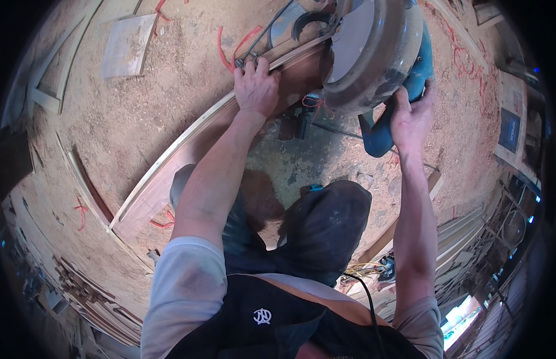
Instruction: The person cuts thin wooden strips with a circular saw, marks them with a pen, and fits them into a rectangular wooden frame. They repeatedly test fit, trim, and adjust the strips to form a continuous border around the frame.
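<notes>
My left hand has its fingers hooked over the far edge of a long wooden board, pressing it against the metal fence. This board runs from the lower left up to the miter saw, and its far end disappears under the round blade guard. Wrapped around the saw's teal handle is my right hand, its thumb on the near side. Part of the pale disc blade shows at the guard's left side; its lower edge is hidden.
Sawdust covers the floor, where a square board offcut and red string lie. Wooden strips are at the left, more piled at lower left and right. A box with a blue label stands at the right.
</notes>
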The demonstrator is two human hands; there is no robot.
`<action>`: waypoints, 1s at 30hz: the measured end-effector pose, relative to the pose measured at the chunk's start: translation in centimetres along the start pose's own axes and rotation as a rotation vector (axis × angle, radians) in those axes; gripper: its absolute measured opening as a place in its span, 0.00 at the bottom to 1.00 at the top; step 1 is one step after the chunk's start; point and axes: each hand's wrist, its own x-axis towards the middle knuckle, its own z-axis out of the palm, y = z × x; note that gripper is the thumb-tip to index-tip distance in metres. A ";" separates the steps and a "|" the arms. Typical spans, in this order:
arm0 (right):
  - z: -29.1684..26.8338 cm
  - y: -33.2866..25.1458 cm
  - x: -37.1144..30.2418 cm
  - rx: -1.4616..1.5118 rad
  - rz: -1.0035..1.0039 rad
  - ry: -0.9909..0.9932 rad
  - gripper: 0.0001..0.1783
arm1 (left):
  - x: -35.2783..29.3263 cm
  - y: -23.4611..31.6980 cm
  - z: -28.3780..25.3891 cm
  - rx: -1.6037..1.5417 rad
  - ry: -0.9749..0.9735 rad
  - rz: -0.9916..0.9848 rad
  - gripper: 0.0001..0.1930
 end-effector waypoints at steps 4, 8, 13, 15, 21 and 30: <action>0.3 0.3 -0.2 0.040 -0.016 -0.008 0.36 | 0.0 0.0 0.3 0.022 -0.002 -0.003 0.13; 1.2 2.4 -0.8 -0.012 -0.132 0.046 0.36 | -0.1 -0.1 0.4 0.071 -0.016 0.012 0.14; 1.6 3.3 -0.3 -0.105 -0.133 0.068 0.36 | 0.0 -0.1 -0.2 0.139 -0.109 0.027 0.13; 0.1 2.2 1.2 -0.173 -0.201 0.088 0.33 | -1.1 -0.7 -0.4 0.263 -0.054 0.080 0.13; -7.7 -4.7 10.4 0.210 -0.062 -0.309 0.32 | -8.8 -6.8 -7.0 0.101 -0.107 0.023 0.14; -12.5 -19.5 4.9 -0.377 -0.490 0.091 0.27 | -15.1 -4.2 -38.2 -0.284 0.261 0.049 0.10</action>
